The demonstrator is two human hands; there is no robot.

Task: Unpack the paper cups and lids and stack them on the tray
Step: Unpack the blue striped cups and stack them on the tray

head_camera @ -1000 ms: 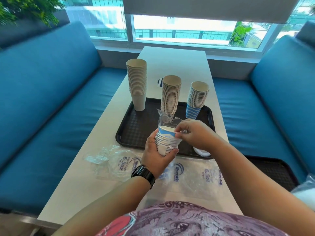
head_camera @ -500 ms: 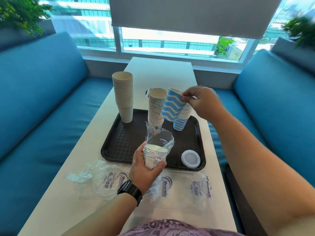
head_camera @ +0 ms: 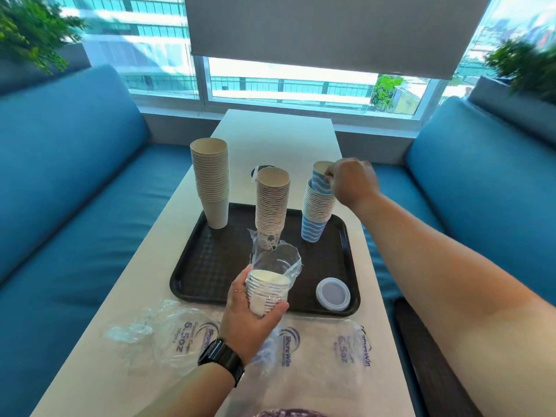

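My left hand [head_camera: 251, 322] grips the half-bagged sleeve of cups [head_camera: 267, 291] upright over the tray's [head_camera: 207, 266] near edge, while my right hand [head_camera: 352, 183] pinches one blue-wave cup [head_camera: 319, 176] directly above the blue-wave stack [head_camera: 316, 215] at the far right corner.

**Materials and finishes**

Tray [head_camera: 207, 266]: black plastic, textured floor, smooth rim. Cup stacks: matt paper, plain beige [head_camera: 210, 182], patterned [head_camera: 272, 203], blue-and-white waves [head_camera: 316, 218]. Lid [head_camera: 333, 293]: white plastic, slight sheen. Sleeve [head_camera: 285, 263] round the held cups: clear crinkled plastic film, glossy. Flat bags [head_camera: 325, 353]: same clear film, printed purple. Table [head_camera: 276, 130]: smooth white, matt. Sofas [head_camera: 75, 176]: blue, smooth, faint sheen. Watch [head_camera: 222, 359]: black, glossy.
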